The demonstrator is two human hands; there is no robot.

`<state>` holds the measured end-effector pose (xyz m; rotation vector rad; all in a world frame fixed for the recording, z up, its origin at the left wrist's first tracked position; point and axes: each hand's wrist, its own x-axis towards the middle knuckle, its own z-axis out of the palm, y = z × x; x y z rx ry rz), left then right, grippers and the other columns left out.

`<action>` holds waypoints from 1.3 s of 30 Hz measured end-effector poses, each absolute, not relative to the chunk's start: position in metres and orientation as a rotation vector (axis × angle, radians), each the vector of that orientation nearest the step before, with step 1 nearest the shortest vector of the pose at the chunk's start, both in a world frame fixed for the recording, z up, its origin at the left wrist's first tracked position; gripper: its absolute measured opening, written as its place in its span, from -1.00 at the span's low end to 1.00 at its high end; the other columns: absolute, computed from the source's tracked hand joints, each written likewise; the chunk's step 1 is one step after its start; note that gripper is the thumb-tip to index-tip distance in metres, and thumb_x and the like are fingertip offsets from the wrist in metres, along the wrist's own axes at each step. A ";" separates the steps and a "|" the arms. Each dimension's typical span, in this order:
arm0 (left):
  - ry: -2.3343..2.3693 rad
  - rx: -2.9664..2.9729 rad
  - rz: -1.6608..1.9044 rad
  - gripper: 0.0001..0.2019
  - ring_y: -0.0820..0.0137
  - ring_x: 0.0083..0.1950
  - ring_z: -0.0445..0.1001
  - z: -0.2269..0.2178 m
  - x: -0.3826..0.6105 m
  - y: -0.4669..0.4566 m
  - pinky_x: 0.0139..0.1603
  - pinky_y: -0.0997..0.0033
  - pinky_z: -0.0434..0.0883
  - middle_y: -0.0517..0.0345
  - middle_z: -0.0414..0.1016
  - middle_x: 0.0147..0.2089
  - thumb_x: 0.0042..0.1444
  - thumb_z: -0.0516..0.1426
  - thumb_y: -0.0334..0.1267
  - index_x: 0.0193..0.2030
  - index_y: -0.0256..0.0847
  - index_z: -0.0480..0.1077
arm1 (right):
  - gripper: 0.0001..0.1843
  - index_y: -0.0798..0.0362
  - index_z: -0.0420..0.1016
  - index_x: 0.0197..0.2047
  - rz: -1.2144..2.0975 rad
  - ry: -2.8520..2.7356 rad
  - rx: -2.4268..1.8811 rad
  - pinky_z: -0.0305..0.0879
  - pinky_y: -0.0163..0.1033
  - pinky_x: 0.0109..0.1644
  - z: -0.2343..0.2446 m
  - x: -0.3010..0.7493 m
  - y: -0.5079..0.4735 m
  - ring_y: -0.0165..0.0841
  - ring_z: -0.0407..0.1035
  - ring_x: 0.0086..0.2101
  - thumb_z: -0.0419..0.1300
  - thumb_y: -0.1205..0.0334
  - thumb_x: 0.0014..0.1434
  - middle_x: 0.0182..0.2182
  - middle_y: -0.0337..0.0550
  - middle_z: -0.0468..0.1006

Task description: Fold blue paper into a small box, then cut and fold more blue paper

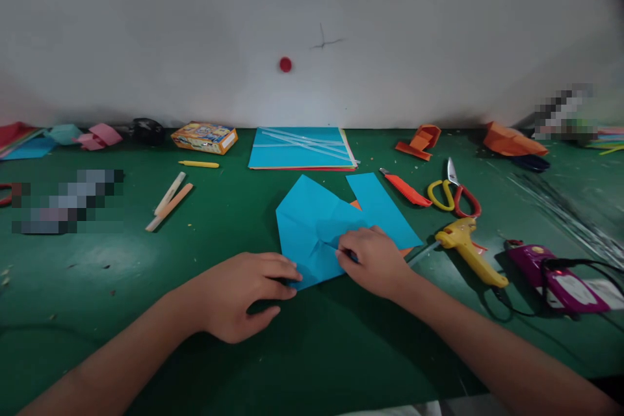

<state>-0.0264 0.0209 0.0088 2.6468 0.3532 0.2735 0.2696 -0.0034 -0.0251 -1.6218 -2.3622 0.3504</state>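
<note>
We cannot see the near corner of the blue paper [312,221], because the left hand [244,296] lies over it. The right hand [375,263] covers the crease, so we cannot tell whether it pinches or only presses. The orange sheet [356,205] shows only as slivers under the blue strip [383,208]. The left patch [65,201] and right patch [565,110] are blurred out (nothing readable in either). Both forearms run off the bottom edge. The print on the box [205,137] is too small to read.
</note>
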 end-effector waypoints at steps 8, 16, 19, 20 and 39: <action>0.430 2.593 0.371 -0.61 0.23 0.16 0.60 -0.001 -0.028 0.029 0.15 0.30 0.56 0.01 0.62 0.14 0.29 0.06 -0.45 0.16 -0.12 0.53 | -0.74 0.03 0.37 -0.41 0.352 -2.357 -1.632 -0.06 -0.16 -0.25 -0.027 0.271 -0.003 -0.30 0.28 -0.36 0.11 0.24 0.36 -0.46 -0.22 0.48; 0.346 2.573 0.391 -0.56 0.22 0.19 0.59 -0.002 -0.029 0.032 0.21 0.26 0.54 0.02 0.62 0.14 0.19 0.05 -0.54 0.06 -0.10 0.59 | -0.74 0.03 0.36 -0.40 0.365 -2.360 -1.619 -0.07 -0.17 -0.24 -0.026 0.271 -0.003 -0.30 0.28 -0.36 0.11 0.24 0.36 -0.46 -0.22 0.48; 0.330 2.589 0.384 -0.58 0.20 0.21 0.58 -0.002 -0.030 0.031 0.22 0.24 0.54 0.02 0.63 0.12 0.18 0.05 -0.54 0.02 -0.11 0.61 | -0.73 0.03 0.35 -0.41 0.362 -2.358 -1.625 -0.08 -0.16 -0.24 -0.026 0.271 -0.003 -0.30 0.27 -0.37 0.11 0.23 0.37 -0.47 -0.23 0.47; 0.335 2.599 0.375 -0.58 0.20 0.21 0.57 -0.002 -0.030 0.031 0.22 0.23 0.54 0.02 0.64 0.11 0.17 0.05 -0.54 0.02 -0.11 0.61 | -0.73 0.03 0.35 -0.41 0.360 -2.360 -1.624 -0.08 -0.16 -0.25 -0.026 0.271 -0.003 -0.30 0.27 -0.37 0.11 0.23 0.37 -0.47 -0.22 0.47; 0.324 2.691 0.378 -0.71 0.15 0.11 0.59 0.001 -0.021 0.023 0.19 0.15 0.54 -0.02 0.65 0.04 0.20 0.06 -0.48 -0.10 -0.19 0.57 | -0.75 0.03 0.35 -0.41 0.363 -2.377 -1.640 -0.06 -0.16 -0.24 -0.023 0.269 -0.003 -0.30 0.27 -0.36 0.11 0.25 0.35 -0.46 -0.22 0.47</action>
